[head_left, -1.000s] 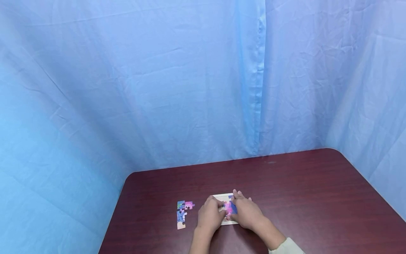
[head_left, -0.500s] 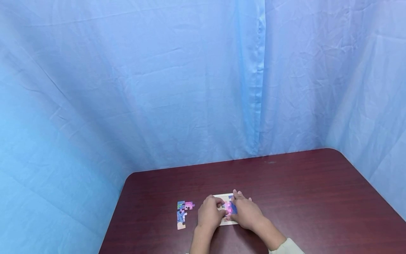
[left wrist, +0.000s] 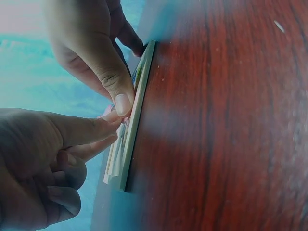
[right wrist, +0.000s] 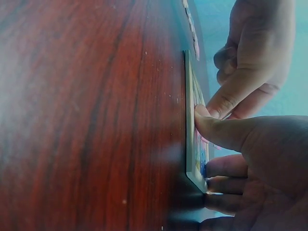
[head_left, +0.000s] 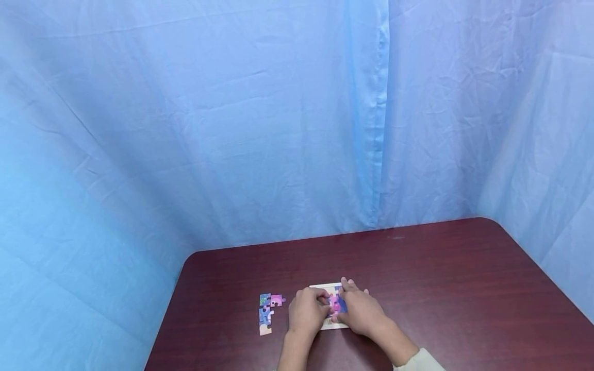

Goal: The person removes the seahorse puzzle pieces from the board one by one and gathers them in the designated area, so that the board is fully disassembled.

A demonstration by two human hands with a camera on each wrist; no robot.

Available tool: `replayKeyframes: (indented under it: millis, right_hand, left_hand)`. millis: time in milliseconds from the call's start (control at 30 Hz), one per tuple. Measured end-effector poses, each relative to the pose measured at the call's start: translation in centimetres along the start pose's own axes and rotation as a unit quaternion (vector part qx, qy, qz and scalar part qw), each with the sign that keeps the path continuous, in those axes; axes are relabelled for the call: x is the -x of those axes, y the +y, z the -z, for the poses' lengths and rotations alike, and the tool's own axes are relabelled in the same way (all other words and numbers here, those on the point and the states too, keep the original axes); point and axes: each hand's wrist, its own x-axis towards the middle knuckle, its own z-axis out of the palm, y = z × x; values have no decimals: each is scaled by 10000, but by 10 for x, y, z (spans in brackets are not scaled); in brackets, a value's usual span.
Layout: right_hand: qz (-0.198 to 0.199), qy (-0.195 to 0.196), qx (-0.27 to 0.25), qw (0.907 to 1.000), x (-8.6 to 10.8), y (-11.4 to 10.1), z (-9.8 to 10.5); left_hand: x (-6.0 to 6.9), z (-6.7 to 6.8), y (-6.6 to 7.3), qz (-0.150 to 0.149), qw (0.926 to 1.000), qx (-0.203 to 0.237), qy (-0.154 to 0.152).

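Observation:
In the head view a light-framed puzzle tray [head_left: 326,285] lies on the table with pink, blue and cream pieces [head_left: 334,304] in it. My left hand [head_left: 305,313] is over its left side; in the left wrist view the thumb and index finger of my left hand [left wrist: 53,154] pinch a pink puzzle piece [left wrist: 107,110], mostly hidden. My right hand [head_left: 364,312] rests over the tray's right side with fingers spread. The thumb of my right hand [right wrist: 269,163] touches the pieces beside the left fingertips in the right wrist view, along the tray edge [right wrist: 189,120].
Left of the tray, several loose puzzle pieces lie on the dark red table [head_left: 417,268]: a pink one [head_left: 277,300], a blue-green one [head_left: 265,299] and blue and cream ones [head_left: 265,320]. A blue curtain [head_left: 278,129] hangs behind and around the table.
The left hand has shifted very slightly left, and its fingertips have moved a little over the pieces. The right hand and the loose pieces have stayed about where they were.

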Motion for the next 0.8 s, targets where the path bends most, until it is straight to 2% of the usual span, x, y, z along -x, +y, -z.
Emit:
replayKeyframes:
  millis: [167, 467, 800]
  right_hand:
    - [-14, -7, 42, 10000, -1, 0, 0]
    - [-36, -36, 52, 10000, -1, 1, 0]
    - [-55, -60, 30, 10000, -1, 1, -1]
  left_hand:
    - [-1, 1, 0, -54, 9999, -87, 53]
    - [0, 3, 0, 9, 10000, 75, 63]
    - [0, 3, -2, -5, 9993, 232, 307]
